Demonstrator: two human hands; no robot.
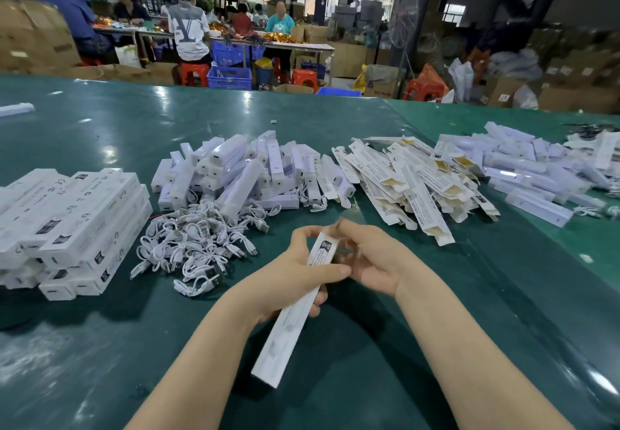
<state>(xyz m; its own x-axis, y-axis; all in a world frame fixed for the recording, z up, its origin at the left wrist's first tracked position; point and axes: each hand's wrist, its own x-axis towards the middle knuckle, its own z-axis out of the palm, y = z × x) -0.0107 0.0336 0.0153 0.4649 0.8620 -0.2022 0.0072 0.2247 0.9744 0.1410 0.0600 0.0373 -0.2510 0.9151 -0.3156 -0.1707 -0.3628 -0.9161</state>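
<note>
Head view: you hold one long, slim white cardboard box (pixel 295 309), slanted above the near middle of the glossy green table (pixel 100 362). Whether anything is inside it, I cannot tell. Your left hand (pixel 295 275) wraps around its middle, thumb across the printed face. Your right hand (pixel 372 258) curls at the far end, blurred, so I cannot tell if it pinches the flap. At left sits a stack of closed boxes (pixel 73 225), too many to count. Farther off lie tangled white cables (pixel 198 245), smooth white bars (pixel 241 171) and, to the right, flat cartons (pixel 409 184).
</note>
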